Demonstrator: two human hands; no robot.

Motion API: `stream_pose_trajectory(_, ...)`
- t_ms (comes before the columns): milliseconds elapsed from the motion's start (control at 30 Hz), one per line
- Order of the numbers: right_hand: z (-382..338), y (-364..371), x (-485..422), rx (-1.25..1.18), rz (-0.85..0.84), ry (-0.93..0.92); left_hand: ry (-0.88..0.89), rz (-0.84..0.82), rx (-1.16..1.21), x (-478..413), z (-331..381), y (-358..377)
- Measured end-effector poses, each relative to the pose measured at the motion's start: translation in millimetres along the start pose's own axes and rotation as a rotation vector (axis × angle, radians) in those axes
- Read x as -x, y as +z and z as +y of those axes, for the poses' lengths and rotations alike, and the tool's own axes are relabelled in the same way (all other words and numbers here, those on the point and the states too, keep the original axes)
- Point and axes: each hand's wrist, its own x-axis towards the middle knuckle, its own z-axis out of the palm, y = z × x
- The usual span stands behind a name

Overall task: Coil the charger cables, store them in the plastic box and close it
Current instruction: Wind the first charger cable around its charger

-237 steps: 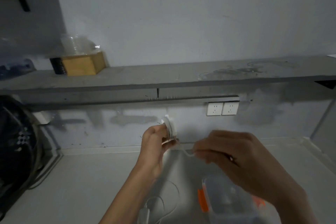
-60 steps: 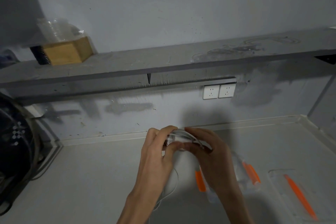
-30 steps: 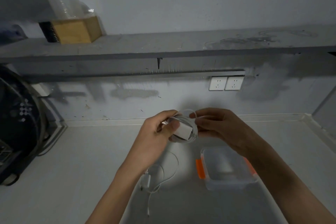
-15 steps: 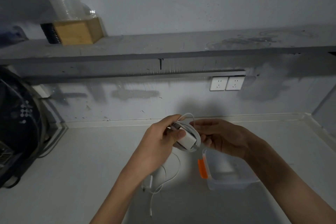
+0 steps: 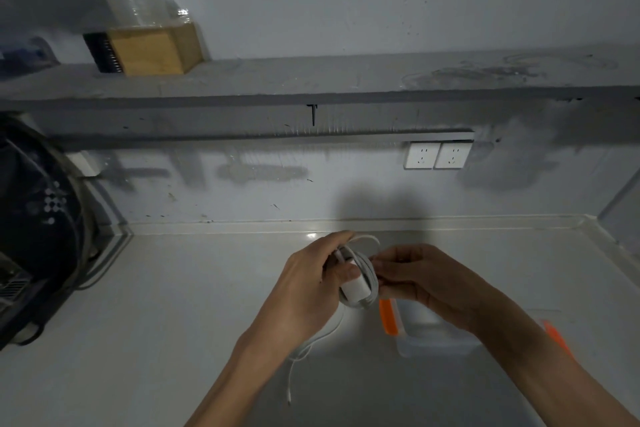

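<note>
Coiled cable [image 5: 360, 279]: white, wound around white adapter block, raised at frame centre.
Loose cable [image 5: 313, 343]: white, trailing on counter, lower centre.
Plastic box [image 5: 429, 333]: clear, orange latches, open, right of centre.

two bare forearms enter from the bottom edge, each ending in a bare hand: the left hand [image 5: 304, 291] and the right hand [image 5: 426, 282]. no sleeve, cuff, glove, ring, watch or band shows anywhere from the hands back to the frame edge. both forearms are slim and uncovered along their whole visible length. the dim light leaves nails and finer detail too blurred to tell.
</note>
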Motion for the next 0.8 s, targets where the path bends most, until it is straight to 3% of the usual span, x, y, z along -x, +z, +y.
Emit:
stream_pose_trajectory(200, 19, 22, 2, -0.282, 0.062, 0.018, -0.020, 0.069, 0.091, 13, -9, 19)
stream_pose_trajectory(367, 17, 39, 7, -0.327, 0.055, 0.023, -0.175, -0.022, 0.525, 22, -11, -1)
stream_pose_trajectory(500, 7, 51, 12, -0.341, 0.028, 0.069, -0.175, -0.041, 0.888, 28, -9, -12)
stream_pose_trajectory(667, -2, 61, 17, -0.368, 0.072, 0.008, -0.081, -0.024, 0.955, 34, -6, -19)
stream_pose_trajectory(800, -12, 63, 21, -0.237, 0.044, -0.060, -0.056, 0.016, 0.900, 38, -6, -20)
